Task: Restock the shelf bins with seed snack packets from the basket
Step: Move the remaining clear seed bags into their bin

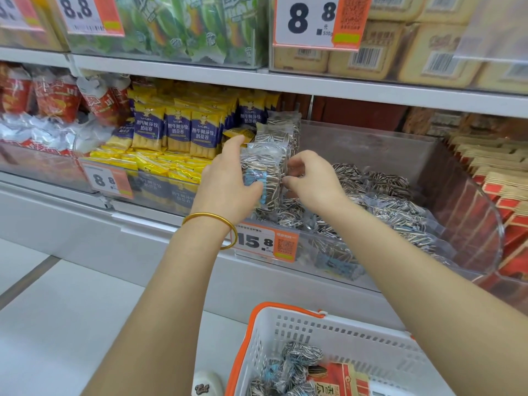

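I have the shelf (177, 74) filling the view, with both hands up at its middle tier. The clear bin (485, 224) spreads out to the right of and below the right hand (313, 182), and loose packets (385, 195) of striped seeds lie heaped in it just beside that hand. The basket (314, 335) sits well below both wrists and holds spare packets (288, 370) and 1 red pack (340, 381).

The left hand (228, 181) grips 1 packet (265, 170) upright at the bin's left end, thumb across the front, fingers behind, forefinger straight. The right hand's curled fingers pinch the same packet's right edge. Upright packets (278, 132) stand just behind it. Blue-and-yellow packs (177, 132) stand left of the left hand. The 15.8 tag (265, 241) hangs just under the left wrist, which wears a gold bangle (211, 215).
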Available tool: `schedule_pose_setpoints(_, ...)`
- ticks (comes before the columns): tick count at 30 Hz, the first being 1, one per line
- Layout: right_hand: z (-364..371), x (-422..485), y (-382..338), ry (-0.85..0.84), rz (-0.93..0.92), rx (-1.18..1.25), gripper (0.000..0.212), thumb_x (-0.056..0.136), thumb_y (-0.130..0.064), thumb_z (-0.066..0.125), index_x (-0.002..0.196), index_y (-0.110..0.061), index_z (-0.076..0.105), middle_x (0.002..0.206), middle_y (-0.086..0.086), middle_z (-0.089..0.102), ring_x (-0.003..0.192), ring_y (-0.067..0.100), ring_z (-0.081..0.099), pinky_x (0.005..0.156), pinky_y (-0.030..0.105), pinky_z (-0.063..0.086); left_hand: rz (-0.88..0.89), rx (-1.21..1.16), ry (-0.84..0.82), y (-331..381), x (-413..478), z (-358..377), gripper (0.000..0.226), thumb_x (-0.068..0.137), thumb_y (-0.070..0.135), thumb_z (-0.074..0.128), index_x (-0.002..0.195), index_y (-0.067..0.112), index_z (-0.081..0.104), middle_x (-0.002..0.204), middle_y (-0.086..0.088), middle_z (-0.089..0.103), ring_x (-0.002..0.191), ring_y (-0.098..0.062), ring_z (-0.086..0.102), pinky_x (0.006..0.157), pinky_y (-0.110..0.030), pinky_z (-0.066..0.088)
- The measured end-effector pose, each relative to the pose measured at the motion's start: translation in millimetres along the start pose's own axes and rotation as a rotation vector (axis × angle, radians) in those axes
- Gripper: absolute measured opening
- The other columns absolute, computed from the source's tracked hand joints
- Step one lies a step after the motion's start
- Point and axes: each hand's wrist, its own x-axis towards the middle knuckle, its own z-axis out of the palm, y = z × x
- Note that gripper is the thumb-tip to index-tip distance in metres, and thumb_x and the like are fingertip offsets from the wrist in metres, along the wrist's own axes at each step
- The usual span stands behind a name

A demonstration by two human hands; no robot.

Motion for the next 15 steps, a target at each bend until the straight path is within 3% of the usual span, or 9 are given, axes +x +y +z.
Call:
schedule_pose_setpoints(4, 2, -1, -3, -0.014, 0.002, -0.044, 0.036, 0.092, -0.005, 0.055, 0.128, -0.006, 0.049, 0.112, 0.008, 0.058, 0.105, 0.025, 0.058, 0.092, 0.034, 0.048, -0.007, -0.019, 0.01, 0, -2, 0, 0.078, 0.085, 0.017, 0.066, 0.147, 0.021, 0.019, 0.145, -0.005, 0.04, 0.132, -0.026, 0.038, 0.104, -0.047, 0.04)
schedule_pose_setpoints(10, -3, -15, 6, -0.032, 0.051, 0.106, 0.04, 0.089, 0.002, 0.053, 0.128, -0.008, 0.049, 0.104, 0.004, 0.052, 0.103, 0.026, 0.058, 0.091, 0.042, 0.052, -0.016, -0.039, 0.019, 0, -7, -7, 0.075, 0.087, 0.009, 0.063, 0.147, 0.02, 0.021, 0.141, -0.007, 0.044, 0.124, -0.025, 0.047, 0.102, -0.042, 0.042)
schedule_pose_setpoints(15, -3, -34, -2, -0.043, 0.004, 0.202, 0.033, 0.086, -0.023, 0.067, 0.114, -0.013, 0.055, 0.1, -0.001, 0.059, 0.091, 0.022, 0.064, 0.085, 0.041, 0.054, -0.008, -0.048, 0.049, -4, -12, -10, 0.065, 0.088, 0.005, 0.059, 0.144, 0.02, 0.029, 0.135, -0.007, 0.048, 0.119, -0.021, 0.051, 0.097, -0.034, 0.044)
